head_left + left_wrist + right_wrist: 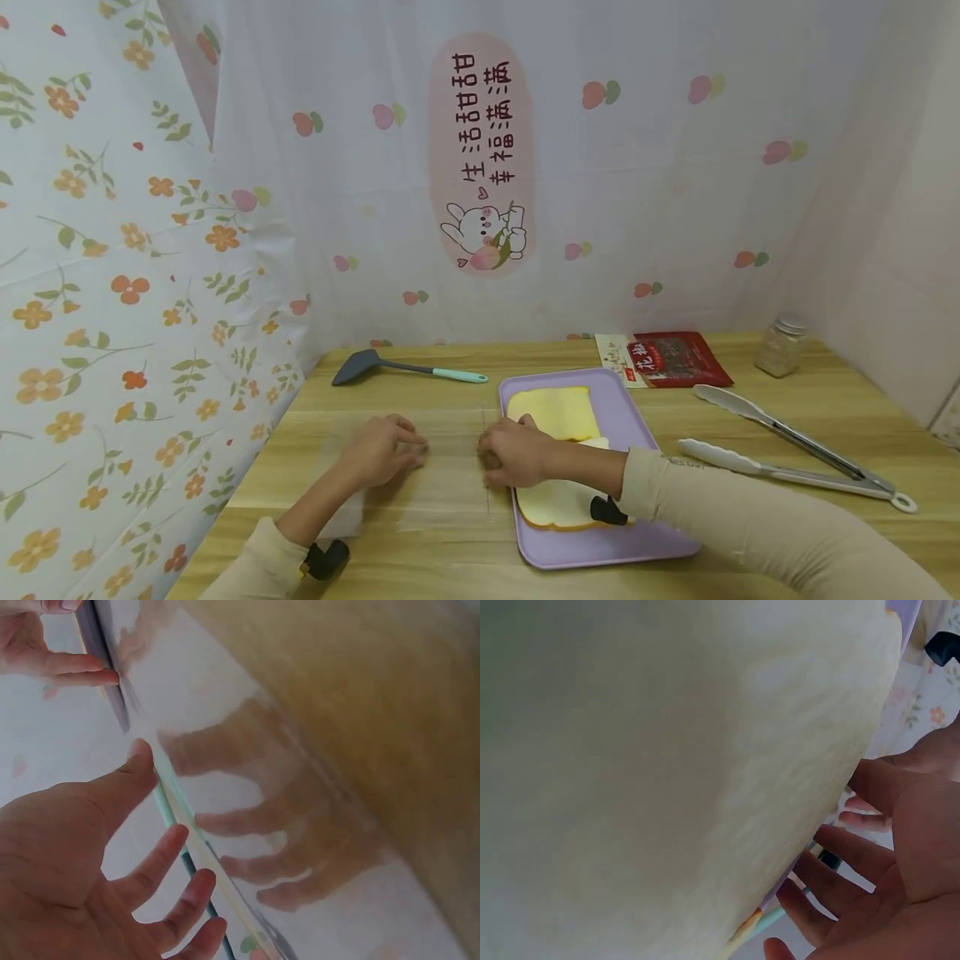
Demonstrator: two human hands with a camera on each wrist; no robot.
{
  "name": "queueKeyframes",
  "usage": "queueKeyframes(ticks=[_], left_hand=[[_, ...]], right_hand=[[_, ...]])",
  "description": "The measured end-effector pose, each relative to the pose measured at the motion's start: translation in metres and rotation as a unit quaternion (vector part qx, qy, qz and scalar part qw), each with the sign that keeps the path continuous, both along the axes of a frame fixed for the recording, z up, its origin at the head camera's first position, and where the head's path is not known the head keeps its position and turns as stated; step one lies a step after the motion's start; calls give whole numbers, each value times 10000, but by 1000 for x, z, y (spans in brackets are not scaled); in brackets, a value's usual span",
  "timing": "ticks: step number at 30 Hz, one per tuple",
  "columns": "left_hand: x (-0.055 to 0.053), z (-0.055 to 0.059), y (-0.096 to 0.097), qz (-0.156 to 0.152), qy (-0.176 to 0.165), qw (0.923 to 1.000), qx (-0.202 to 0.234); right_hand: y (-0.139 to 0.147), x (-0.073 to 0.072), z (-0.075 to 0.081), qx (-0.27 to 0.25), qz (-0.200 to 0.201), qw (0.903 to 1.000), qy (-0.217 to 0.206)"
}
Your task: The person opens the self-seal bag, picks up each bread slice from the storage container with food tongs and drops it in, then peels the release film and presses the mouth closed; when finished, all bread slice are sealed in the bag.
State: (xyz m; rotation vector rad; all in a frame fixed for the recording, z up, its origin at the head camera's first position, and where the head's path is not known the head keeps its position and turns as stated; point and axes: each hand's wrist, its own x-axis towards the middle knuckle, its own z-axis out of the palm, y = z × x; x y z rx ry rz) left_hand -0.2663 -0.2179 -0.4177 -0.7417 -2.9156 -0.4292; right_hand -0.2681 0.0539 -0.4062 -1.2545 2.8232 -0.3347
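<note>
A clear, glossy plastic sheet or bag [450,492] lies flat on the wooden table; I cannot tell which it is. My left hand [381,452] is over its left part, and in the left wrist view the spread fingers [191,892] are mirrored in the shiny film. At the film's right edge, beside the purple tray [540,554], is my right hand [521,452], fingers loosely bent. No held thing shows in either hand. Two bread slices, one at the back [555,412] and one in front [558,507], lie on the tray, partly covered by my right arm.
A spatula [405,367] with a mint handle lies at the back left. Behind the tray is a red spice packet [675,358], with a lidded glass jar [782,346] at the far right. Spread metal tongs [802,442] lie right of the tray. Printed curtains hang behind and left.
</note>
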Motion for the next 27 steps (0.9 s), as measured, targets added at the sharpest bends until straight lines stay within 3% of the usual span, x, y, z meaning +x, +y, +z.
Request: queueKeyframes(ticks=[5, 11, 15, 22, 27], left_hand=[[0, -2, 5, 27, 6, 9997, -255], [1, -1, 11, 453, -255, 9986, 47], [1, -2, 13, 589, -224, 9978, 202], [0, -2, 8, 239, 93, 9978, 611], [-1, -2, 4, 159, -160, 9915, 1280]], right_hand=[[4, 1, -2, 60, 12, 10000, 4], [6, 3, 0, 143, 35, 9999, 52], [6, 3, 3, 257, 35, 9997, -32], [7, 0, 6, 206, 93, 9993, -291], [3, -2, 8, 319, 66, 9992, -237]])
